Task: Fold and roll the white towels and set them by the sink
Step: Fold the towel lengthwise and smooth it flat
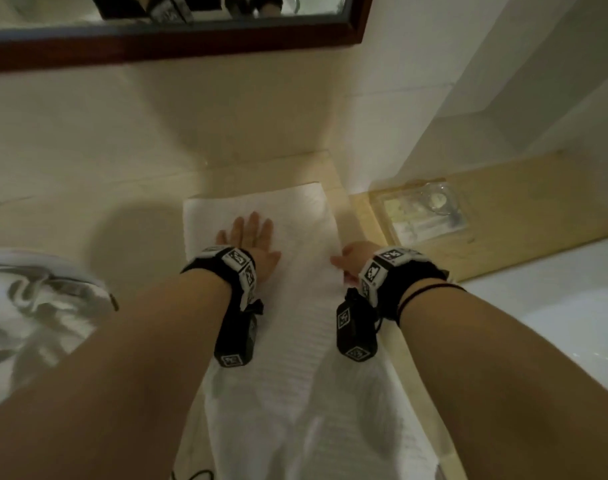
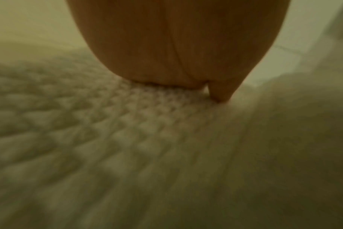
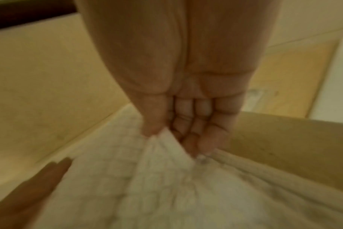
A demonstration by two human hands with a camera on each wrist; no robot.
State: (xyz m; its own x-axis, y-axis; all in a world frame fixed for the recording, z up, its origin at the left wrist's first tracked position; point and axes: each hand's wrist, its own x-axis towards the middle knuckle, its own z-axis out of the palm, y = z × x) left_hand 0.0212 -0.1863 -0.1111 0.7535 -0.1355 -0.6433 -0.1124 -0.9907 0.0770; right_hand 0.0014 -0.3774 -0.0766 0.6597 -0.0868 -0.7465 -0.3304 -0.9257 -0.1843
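A long white towel (image 1: 295, 323) lies folded lengthwise on the beige counter (image 1: 150, 220), running from near the wall toward me. My left hand (image 1: 248, 237) lies flat on its far part, fingers straight, palm pressing the waffle weave (image 2: 147, 124). My right hand (image 1: 347, 263) is at the towel's right edge and pinches a fold of the cloth (image 3: 166, 144) between thumb and curled fingers. In the right wrist view the left hand's fingers (image 3: 55, 168) show at the lower left, resting on the towel.
A crumpled white towel (image 1: 36, 306) lies at the left edge. A clear tray (image 1: 423, 213) with small items sits on the tan ledge (image 1: 520, 209) at right, next to a white bathtub (image 1: 555, 323). A dark-framed mirror (image 1: 174, 39) hangs above.
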